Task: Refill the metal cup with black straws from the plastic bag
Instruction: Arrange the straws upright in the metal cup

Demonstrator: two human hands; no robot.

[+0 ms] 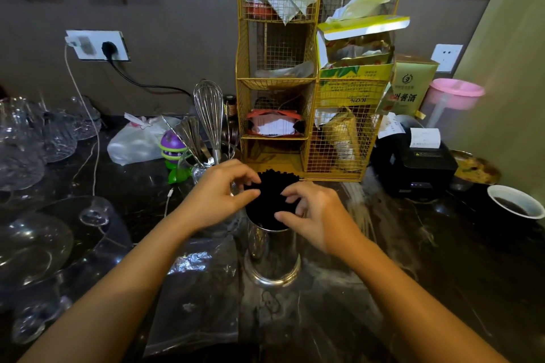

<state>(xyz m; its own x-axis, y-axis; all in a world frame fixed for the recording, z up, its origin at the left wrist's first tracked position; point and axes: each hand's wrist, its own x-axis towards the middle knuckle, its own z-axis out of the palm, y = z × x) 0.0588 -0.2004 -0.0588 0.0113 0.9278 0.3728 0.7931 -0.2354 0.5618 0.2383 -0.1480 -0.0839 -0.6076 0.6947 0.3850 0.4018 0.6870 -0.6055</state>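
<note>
Left hand [219,194]: curled, thumb and fingertips pinched on the left edge of the straw bundle.
Right hand [312,215]: curled, fingertips pressed on the right and near side of the same bundle.
Straws [272,196]: black, thin, tightly packed, upright in the cup; round open ends form a bumpy dark top well above the rim.
Cup [272,256]: shiny metal cylinder with a flared foot, upright on the counter.
Bag [194,289]: clear, crinkled plastic, flat on the counter just left of the cup, partly under the left forearm.
Counter [413,289]: dark, glossy, veined stone; bare stretch right of the cup and in front of it.
Rack [309,74]: gold wire mesh, boxy, just behind the cup.
Whisk [209,115]: steel wire, behind-left of the cup.
Glassware [32,247]: clear, rounded, crowded far left of the cup.
Paper cup [516,202]: white, holding dark liquid, far right of the cup.
</note>
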